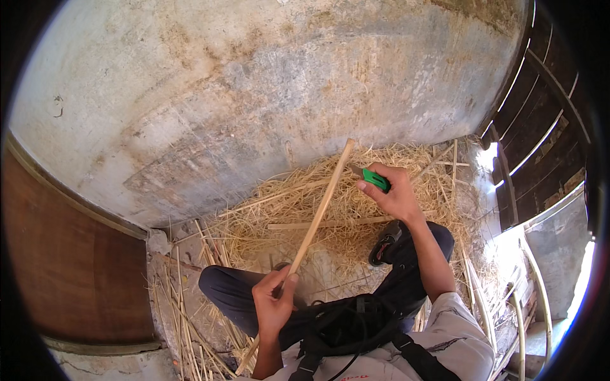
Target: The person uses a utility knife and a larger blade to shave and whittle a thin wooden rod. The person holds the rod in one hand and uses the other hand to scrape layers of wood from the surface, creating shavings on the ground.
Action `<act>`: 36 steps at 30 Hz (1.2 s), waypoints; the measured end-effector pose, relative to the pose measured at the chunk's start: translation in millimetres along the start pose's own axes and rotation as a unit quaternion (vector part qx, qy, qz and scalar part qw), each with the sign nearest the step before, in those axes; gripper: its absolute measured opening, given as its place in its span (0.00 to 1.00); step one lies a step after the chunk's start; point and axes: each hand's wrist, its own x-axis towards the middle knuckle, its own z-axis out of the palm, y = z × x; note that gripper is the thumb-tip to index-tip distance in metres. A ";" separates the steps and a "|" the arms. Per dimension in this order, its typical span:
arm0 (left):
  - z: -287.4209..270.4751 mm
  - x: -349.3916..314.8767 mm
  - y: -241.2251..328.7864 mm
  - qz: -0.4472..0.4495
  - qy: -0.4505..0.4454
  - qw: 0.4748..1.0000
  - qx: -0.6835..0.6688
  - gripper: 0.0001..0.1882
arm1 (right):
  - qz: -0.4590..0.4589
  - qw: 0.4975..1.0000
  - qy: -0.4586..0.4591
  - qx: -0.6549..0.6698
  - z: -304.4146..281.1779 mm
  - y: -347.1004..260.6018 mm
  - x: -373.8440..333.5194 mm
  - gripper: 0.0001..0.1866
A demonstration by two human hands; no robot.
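Note:
A long, pale strip of split wood or bamboo (323, 206) slants up and away from my lap toward the wall. My left hand (274, 297) is closed around its lower part, and the tail end runs down past my left forearm. In my right hand (396, 192) is a green-handled utility knife (376, 180), gripped between thumb and fingers. Its dark blade points left, close to the strip's upper end; whether it touches the strip I cannot tell.
Curly shavings (305, 197) heap on the floor against the stained wall (286, 95). Another strip (349, 223) lies across them. Thin sticks (184, 311) are piled at the left, near a brown wooden panel (82, 273). A dark slatted wooden structure (540, 120) stands at the right, with long poles (537, 279) below.

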 end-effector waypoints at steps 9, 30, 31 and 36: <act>-1.7 1.4 6.3 0.023 0.016 0.998 0.053 0.13 | 0.064 0.970 0.207 0.109 -6.0 -0.3 5.6 0.14; 3.0 -0.1 17.9 0.048 0.009 0.994 0.095 0.13 | 0.091 0.988 0.107 0.057 2.3 9.2 8.7 0.18; 1.6 0.4 15.9 0.066 0.004 0.992 0.108 0.13 | 0.105 0.988 0.103 0.051 2.0 8.4 8.9 0.17; -1.3 2.7 10.0 0.106 -0.006 0.985 0.140 0.12 | 0.091 0.986 0.137 0.015 7.1 15.5 6.8 0.14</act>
